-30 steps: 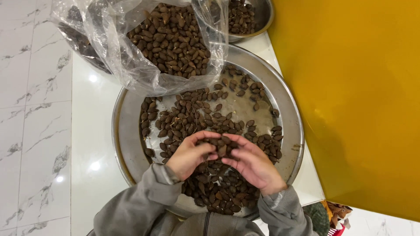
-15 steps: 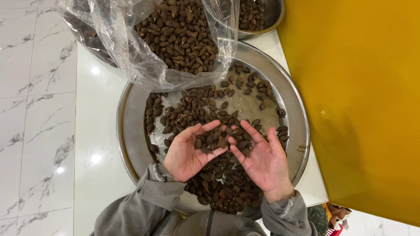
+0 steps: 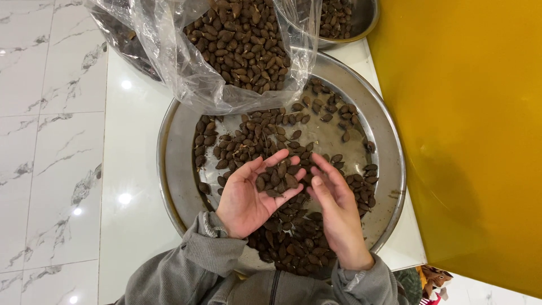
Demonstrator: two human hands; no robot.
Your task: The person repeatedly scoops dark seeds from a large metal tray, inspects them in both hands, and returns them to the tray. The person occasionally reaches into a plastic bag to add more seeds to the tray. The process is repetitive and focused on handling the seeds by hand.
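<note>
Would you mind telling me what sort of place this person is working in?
Probably a home or small kitchen-like workspace. A glossy white table stands on a marble-tiled floor beside a yellow wall, and seeds are being sorted by hand in a round steel tray.

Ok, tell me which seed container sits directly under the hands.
The large round steel tray, under both hands; the plastic bag and small bowl lie beyond it.

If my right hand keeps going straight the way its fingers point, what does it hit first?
Probably the seeds cupped on the left hand: the right hand points up-left, fingertips beside that handful. Depth is unclear; beyond lie loose seeds on the metal tray.
</note>
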